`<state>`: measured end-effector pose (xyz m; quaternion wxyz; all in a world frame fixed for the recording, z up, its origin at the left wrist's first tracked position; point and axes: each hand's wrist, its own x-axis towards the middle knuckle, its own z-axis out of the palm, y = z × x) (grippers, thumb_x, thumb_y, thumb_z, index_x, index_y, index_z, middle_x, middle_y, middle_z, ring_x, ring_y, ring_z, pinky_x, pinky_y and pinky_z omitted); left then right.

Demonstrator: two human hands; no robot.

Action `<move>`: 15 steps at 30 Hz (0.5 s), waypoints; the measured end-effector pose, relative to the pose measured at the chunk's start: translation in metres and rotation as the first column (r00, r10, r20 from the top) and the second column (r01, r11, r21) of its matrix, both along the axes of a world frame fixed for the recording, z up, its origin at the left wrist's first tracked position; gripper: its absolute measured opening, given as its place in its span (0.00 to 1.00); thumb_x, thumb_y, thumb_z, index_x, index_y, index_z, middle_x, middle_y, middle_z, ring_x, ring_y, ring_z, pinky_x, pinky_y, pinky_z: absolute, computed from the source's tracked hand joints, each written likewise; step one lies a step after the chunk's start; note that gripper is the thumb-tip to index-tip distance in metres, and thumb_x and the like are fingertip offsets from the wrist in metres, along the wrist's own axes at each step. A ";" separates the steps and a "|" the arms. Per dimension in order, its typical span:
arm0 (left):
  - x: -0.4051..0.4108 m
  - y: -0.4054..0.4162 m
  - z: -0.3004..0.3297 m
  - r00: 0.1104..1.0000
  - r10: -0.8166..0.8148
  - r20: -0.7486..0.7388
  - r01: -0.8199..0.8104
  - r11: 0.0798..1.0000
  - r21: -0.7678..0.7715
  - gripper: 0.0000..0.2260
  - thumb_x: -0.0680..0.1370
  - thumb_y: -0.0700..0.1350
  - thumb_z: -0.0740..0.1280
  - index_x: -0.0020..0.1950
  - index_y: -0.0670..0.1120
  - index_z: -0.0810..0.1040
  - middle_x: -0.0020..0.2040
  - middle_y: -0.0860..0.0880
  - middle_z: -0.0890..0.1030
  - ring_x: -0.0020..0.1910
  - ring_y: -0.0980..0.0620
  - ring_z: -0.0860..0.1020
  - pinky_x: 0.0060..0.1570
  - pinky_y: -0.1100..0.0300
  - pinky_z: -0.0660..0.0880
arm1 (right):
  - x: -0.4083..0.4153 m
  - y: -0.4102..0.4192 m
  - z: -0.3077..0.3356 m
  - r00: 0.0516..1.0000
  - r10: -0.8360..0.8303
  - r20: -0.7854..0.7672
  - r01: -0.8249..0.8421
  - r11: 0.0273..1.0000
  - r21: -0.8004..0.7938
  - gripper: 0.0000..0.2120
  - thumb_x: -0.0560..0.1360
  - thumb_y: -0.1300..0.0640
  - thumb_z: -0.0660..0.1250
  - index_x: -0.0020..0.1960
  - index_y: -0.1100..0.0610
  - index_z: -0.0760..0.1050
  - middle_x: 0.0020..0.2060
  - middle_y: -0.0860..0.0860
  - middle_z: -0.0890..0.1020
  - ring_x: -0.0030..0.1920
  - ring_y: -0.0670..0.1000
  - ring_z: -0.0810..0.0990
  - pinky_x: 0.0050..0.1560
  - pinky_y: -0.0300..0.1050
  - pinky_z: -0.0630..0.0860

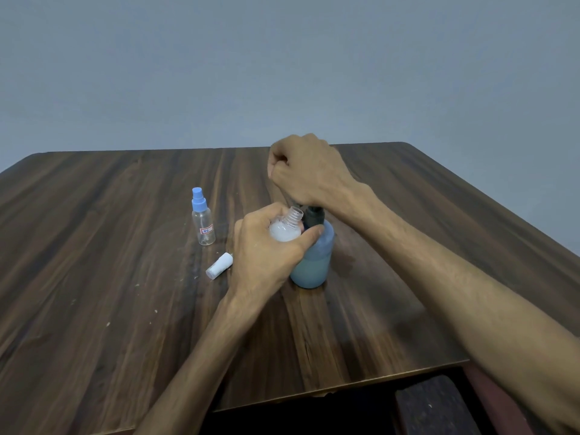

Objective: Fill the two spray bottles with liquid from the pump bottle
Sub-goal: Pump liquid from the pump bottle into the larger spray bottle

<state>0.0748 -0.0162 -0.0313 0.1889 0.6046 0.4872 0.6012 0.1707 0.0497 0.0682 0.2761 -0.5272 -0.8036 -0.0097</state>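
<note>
Pump head of the pump bottle (pixel 312 259) — hidden under the heel of the right hand (pixel 309 174); only the dark collar shows. Right fingers curled away from view; what they touch cannot be told.

Open spray bottle (pixel 287 229): lower body covered by the left hand (pixel 266 246); only neck and whitish shoulder show. Fill level unreadable.

Second spray bottle (pixel 203 219): red-bordered label too small to read; whether any liquid is inside cannot be told.

White cap (pixel 219 265) on the table (pixel 94 246) — far end partly behind the left hand.

Both forearms cut off by the bottom and right edges. Dark shapes below the table's near edge, unidentifiable.
</note>
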 end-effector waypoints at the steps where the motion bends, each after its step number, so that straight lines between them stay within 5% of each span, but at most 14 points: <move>1: 0.000 0.000 0.001 1.000 0.000 -0.001 0.000 1.000 0.002 0.15 0.66 0.56 0.79 0.34 0.48 0.78 0.31 0.53 0.81 0.32 0.55 0.79 0.35 0.55 0.76 | -0.001 -0.001 -0.004 1.000 0.000 0.007 0.001 1.000 -0.026 0.12 0.71 0.60 0.60 0.44 0.60 0.83 0.38 0.56 0.86 0.40 0.58 0.82 0.46 0.54 0.81; 15: 0.000 -0.003 0.002 1.000 -0.003 -0.003 0.003 1.000 -0.005 0.14 0.66 0.54 0.79 0.34 0.47 0.78 0.30 0.52 0.81 0.32 0.57 0.77 0.34 0.57 0.74 | 0.001 0.000 0.000 1.000 -0.004 -0.011 0.004 1.000 0.004 0.12 0.72 0.60 0.61 0.44 0.61 0.82 0.38 0.57 0.86 0.37 0.57 0.79 0.42 0.49 0.78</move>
